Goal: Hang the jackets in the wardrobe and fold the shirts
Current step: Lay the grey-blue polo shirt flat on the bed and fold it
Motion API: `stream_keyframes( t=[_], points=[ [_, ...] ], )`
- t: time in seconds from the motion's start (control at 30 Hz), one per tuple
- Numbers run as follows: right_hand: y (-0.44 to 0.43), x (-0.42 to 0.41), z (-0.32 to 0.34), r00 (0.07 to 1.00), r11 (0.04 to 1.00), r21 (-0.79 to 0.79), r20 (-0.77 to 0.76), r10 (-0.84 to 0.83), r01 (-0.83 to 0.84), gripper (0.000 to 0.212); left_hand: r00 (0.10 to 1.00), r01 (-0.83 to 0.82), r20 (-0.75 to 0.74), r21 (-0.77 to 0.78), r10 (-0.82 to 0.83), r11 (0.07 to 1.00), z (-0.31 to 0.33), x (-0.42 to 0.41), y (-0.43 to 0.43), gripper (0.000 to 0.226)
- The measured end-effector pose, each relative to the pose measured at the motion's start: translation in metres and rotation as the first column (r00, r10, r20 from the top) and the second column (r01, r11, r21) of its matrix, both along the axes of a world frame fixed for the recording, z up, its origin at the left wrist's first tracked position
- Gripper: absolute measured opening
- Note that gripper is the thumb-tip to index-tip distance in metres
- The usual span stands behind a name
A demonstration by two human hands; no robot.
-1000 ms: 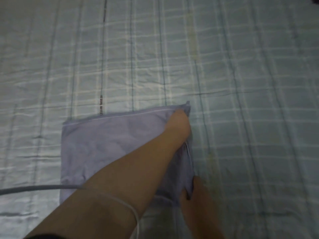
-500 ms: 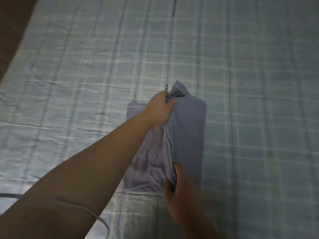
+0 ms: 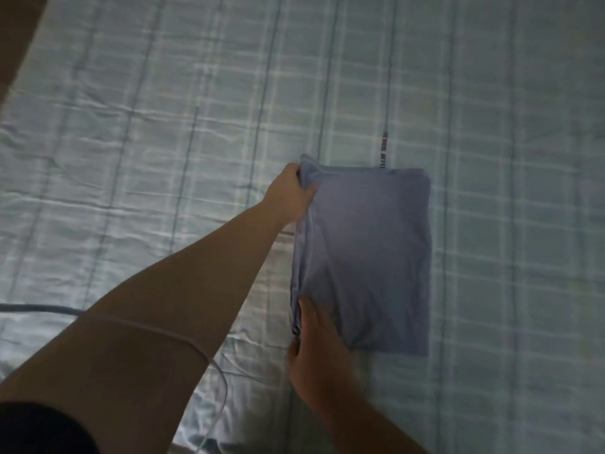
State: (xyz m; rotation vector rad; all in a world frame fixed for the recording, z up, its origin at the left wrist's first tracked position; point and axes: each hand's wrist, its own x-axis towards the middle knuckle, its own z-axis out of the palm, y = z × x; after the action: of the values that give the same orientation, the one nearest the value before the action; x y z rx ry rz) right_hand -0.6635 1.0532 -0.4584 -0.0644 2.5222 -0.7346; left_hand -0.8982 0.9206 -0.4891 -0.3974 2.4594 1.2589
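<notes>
We looked down from head height on a bed covered by a pale blue checked sheet (image 3: pixel 147 132), dimly lit. A lavender-blue shirt (image 3: pixel 370 257), already folded into a compact upright rectangle, lay flat on the sheet a little right of the middle of the view.

The left hand (image 3: pixel 289 194) reached in on a long bare arm and gripped the far left corner of the shirt. Its fingers were curled closed round a small raised bunch of cloth. The right hand (image 3: pixel 316 352) sat at the near left corner, with its fingers lying close together along the stacked edge. That hand was blurred, so we could not tell whether the thumb was tucked under the layers or merely resting beside them.

A thin pale cable (image 3: pixel 183 339) crossed the left forearm and trailed down onto the sheet. A dark sleeve (image 3: pixel 39 427) filled the lower left corner.

We judged the shirt to be light, thin and limp. It creased softly where the hand gathered it, and its left edge showed several loose layers that would slide apart if lifted from one point. It seemed best held by that layered left edge at both corners, all layers pinched together, or slid flat across the sheet.
</notes>
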Motion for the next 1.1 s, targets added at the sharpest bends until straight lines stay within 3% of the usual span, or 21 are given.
stream_keyframes(
  t=[0.07, 0.17, 0.27, 0.33, 0.37, 0.47, 0.57, 0.7, 0.87, 0.93, 1.1],
  points=[
    [-0.005, 0.004, 0.001, 0.999, 0.998, 0.046, -0.021, 0.033, -0.032, 0.075, 0.999, -0.047, -0.012, 0.064, 0.048, 0.997, 0.0, 0.009, -0.002, 0.041],
    [-0.002, 0.005, 0.004, 0.996, 0.996, 0.028, -0.043, 0.082, -0.081, 0.076, 0.994, -0.104, -0.02, 0.097, 0.106, 0.99, 0.005, 0.032, -0.003, 0.043],
    [0.015, 0.001, 0.008, 0.997, 0.995, -0.068, 0.016, 0.071, -0.07, 0.069, 0.985, -0.122, 0.14, 0.138, 0.102, 0.983, 0.011, 0.067, -0.003, 0.063],
    [0.033, -0.003, 0.013, 0.999, 0.997, -0.079, -0.036, 0.009, -0.012, 0.055, 0.997, -0.026, 0.074, 0.041, 0.023, 0.999, 0.017, 0.095, -0.002, 0.058],
    [0.045, -0.006, 0.014, 0.995, 0.997, -0.076, -0.094, -0.022, 0.015, 0.048, 0.999, 0.053, -0.008, -0.1, -0.054, 0.994, 0.021, 0.11, -0.002, 0.052],
    [0.088, -0.014, 0.01, 0.969, 0.999, 0.008, -0.242, -0.046, 0.049, 0.048, 0.883, 0.35, -0.143, -0.431, -0.447, 0.831, 0.034, 0.155, 0.01, 0.064],
    [0.132, -0.017, 0.003, 0.946, 0.992, 0.114, -0.315, 0.081, -0.047, 0.062, 0.72, 0.504, -0.213, -0.492, -0.66, 0.709, 0.029, 0.194, 0.032, 0.067],
    [0.176, -0.019, -0.012, 0.885, 0.926, 0.236, -0.299, 0.357, -0.295, 0.079, 0.645, 0.561, -0.174, -0.553, -0.744, 0.616, 0.006, 0.216, 0.05, 0.072],
    [0.205, -0.022, -0.034, 0.709, 0.681, 0.387, -0.093, 0.699, -0.621, 0.089, 0.597, 0.631, -0.01, -0.612, -0.802, 0.477, -0.017, 0.222, 0.036, 0.094],
    [0.207, -0.022, -0.036, 0.697, 0.651, 0.414, -0.055, 0.715, -0.636, 0.081, 0.575, 0.646, 0.019, -0.624, -0.818, 0.439, -0.021, 0.222, 0.031, 0.097],
    [0.195, -0.017, -0.033, 0.758, 0.718, 0.4, -0.082, 0.647, -0.57, 0.06, 0.582, 0.65, 0.088, -0.648, -0.808, 0.397, -0.013, 0.225, 0.036, 0.093]
  ],
)
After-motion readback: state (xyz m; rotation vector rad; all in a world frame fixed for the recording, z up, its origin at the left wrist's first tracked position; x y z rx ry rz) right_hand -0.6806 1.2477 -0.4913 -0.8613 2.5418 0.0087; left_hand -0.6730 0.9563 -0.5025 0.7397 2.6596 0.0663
